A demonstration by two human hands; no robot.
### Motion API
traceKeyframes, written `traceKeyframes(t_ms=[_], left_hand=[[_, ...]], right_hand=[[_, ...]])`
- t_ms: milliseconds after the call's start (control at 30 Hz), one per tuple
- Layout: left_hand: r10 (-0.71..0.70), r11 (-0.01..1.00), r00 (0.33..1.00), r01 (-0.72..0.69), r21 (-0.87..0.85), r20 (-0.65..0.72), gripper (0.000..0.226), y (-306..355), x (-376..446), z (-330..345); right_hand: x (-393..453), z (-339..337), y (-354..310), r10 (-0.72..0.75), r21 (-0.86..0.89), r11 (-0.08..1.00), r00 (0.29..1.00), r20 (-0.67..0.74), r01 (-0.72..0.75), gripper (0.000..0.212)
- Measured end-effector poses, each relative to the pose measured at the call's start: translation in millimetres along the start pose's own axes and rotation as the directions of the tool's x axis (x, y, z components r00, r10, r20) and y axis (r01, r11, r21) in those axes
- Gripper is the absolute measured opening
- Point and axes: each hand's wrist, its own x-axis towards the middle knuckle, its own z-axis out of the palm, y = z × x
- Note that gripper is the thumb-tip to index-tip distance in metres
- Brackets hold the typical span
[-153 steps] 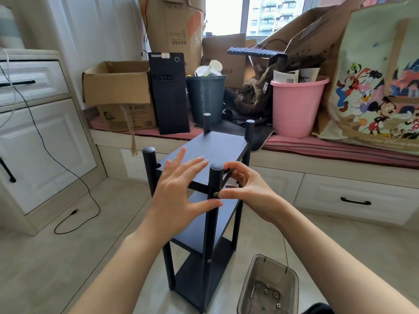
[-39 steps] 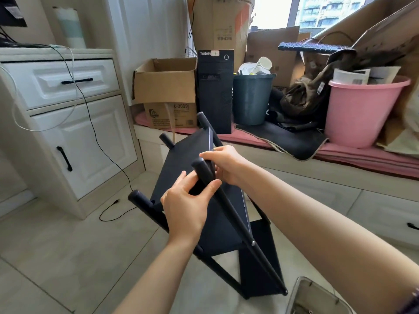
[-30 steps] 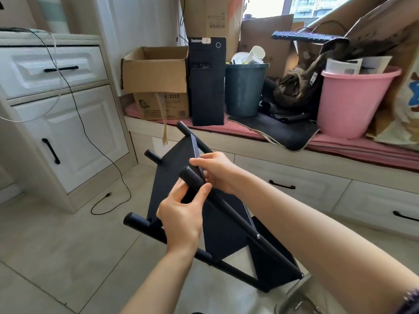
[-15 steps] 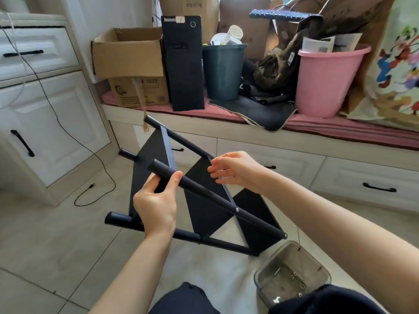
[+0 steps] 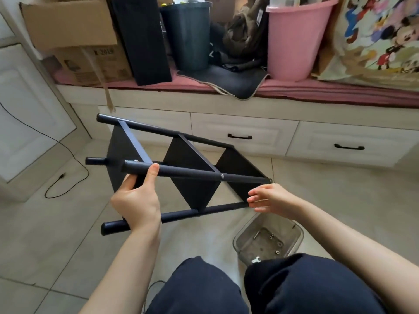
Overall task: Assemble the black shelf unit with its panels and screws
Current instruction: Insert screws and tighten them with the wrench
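Note:
The black shelf unit lies on its side over the tiled floor, its three panels set between four round posts that point left. My left hand grips the nearest upper post close to its left end, thumb over the top. My right hand is at the right end of the lower front post, fingers lightly curled against the post's tip. Silver screw heads show on the upper post. A clear plastic tub with several loose screws stands on the floor by my right knee.
A low window bench with white drawers runs behind the shelf. On it stand a cardboard box, a black computer case, a dark bin and a pink bucket. A black cable trails on the left floor.
The shelf unit has been tipped from upright down onto its side. My right hand slid from the top panel to the far end of the lower post; my view dropped lower.

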Motion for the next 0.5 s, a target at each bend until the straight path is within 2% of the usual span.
traceKeyframes(t_ms=[67, 200, 333, 400, 500], left_hand=[[-0.041, 0.999, 0.999, 0.041, 0.015, -0.003, 0.011, -11.1, -9.1, 5.9], [-0.13, 0.992, 0.991, 0.129, -0.008, -0.039, 0.034, -31.9, -30.5, 16.2], [-0.155, 0.988, 0.986, 0.154, -0.028, -0.053, 0.034, -41.5, -38.8, 21.5], [-0.139, 0.99, 0.988, 0.137, -0.023, -0.061, 0.029, -43.0, -40.1, 20.8], [-0.13, 0.991, 0.989, 0.128, -0.026, -0.074, 0.027, -43.8, -40.6, 19.0]], right_hand=[[9.0, -10.9, 18.1, 0.029, -0.012, 1.0, 1.0, 0.01, -0.029, 0.019], [30.8, -25.8, 59.1, 0.117, -0.067, 0.991, 0.993, -0.011, -0.118, 0.02], [52.8, -34.8, 99.0, 0.159, -0.263, 0.95, 0.985, -0.066, -0.171, 0.018], [63.8, -37.4, 117.7, 0.164, -0.436, 0.878, 0.98, -0.111, -0.196, 0.015], [81.3, -37.0, 136.5, 0.146, -0.688, 0.694, 0.977, -0.153, -0.212, 0.013]])
